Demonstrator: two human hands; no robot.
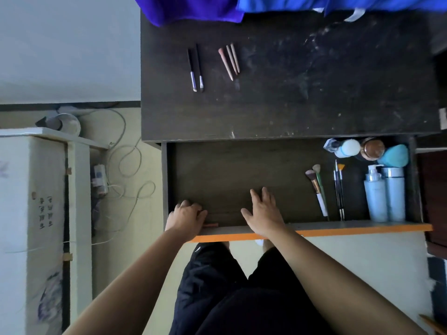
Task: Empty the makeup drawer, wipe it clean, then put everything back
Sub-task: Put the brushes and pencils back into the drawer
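Note:
The dark drawer (338, 229) with an orange front edge is pulled out. At its front left corner my left hand (187, 217) is curled, and the end of a pink pencil (211, 224) sticks out beside its fingers. My right hand (263, 212) lies flat with fingers spread on the bare drawer floor. On the right side of the drawer lie two fluffy brushes (317, 189), thin brushes (338, 189), two pale blue bottles (385, 194), a teal sponge (396, 154), a bronze-capped jar (373, 148) and a white-capped bottle (348, 148).
On the dusty dark desktop (314, 93) lie two black brushes (196, 68) and three pink sticks (230, 60). Blue and purple cloth (242, 6) hangs over the back edge. A white cabinet (36, 213) and tangled cables (125, 165) are on the left.

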